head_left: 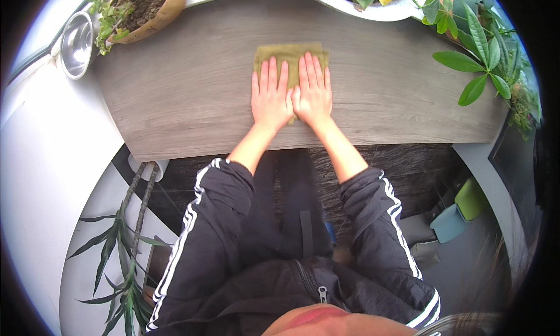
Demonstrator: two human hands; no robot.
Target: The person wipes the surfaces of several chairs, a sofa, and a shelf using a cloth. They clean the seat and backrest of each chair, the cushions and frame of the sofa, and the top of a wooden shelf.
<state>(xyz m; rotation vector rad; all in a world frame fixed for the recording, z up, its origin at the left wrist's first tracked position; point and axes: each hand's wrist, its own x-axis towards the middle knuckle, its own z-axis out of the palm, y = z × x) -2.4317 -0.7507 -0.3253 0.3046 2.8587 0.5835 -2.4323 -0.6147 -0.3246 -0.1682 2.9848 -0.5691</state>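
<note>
A folded olive-green cloth [291, 49] lies flat on the grey wood-grain tabletop [192, 85]. Both palms rest on it side by side, fingers pointing to the far edge. My left hand [272, 100] covers the cloth's left half, its fingers stretched out. On the right half lies my right hand [313, 95], also flat with fingers extended. The two thumbs meet in the middle. Much of the cloth is hidden under the hands; its far edge shows beyond the fingertips.
A tan pot [154, 21] with a plant and a metal bowl [77, 45] stand at the far left. A white planter [361, 9] sits at the back edge. Green leaves [475, 67] reach over the right end. A tall plant [122, 242] is at the lower left.
</note>
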